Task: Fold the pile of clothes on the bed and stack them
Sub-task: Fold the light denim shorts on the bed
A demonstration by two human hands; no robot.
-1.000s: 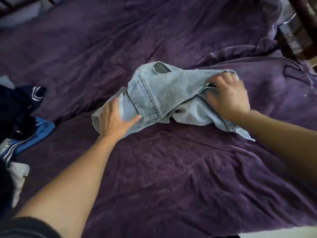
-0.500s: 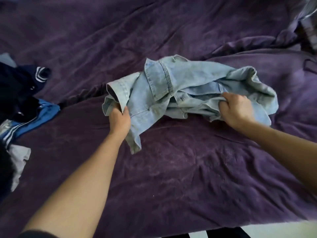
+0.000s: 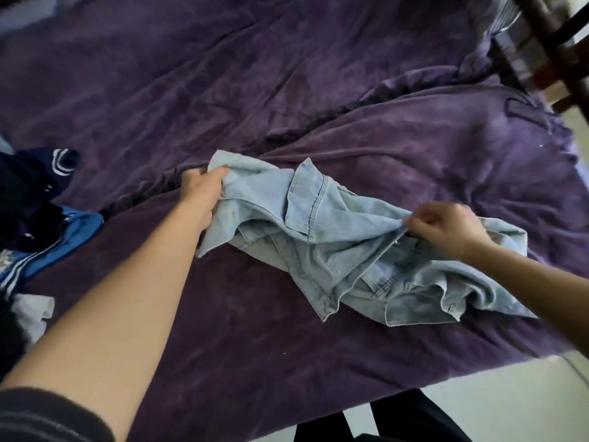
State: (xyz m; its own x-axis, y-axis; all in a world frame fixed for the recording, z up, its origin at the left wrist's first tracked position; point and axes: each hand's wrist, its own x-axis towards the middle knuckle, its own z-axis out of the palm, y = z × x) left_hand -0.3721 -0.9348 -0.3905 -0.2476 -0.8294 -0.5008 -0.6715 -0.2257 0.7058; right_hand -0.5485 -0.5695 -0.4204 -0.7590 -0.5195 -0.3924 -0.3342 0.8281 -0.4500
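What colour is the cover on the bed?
The cover is dark purple; the head view shows it.

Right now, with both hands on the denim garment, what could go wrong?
1. The denim garment lies bunched and twisted between the left hand and right hand; folded like this, it would likely come out lumpy.
2. The right hand only pinches a small bit of cloth, which may slip when pulled.
3. The purple blanket underneath is ridged, so flattening may be harder.

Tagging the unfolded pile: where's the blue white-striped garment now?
Head view, far left: the blue striped garment lies on the purple bedspread, between the navy garment and a white cloth.
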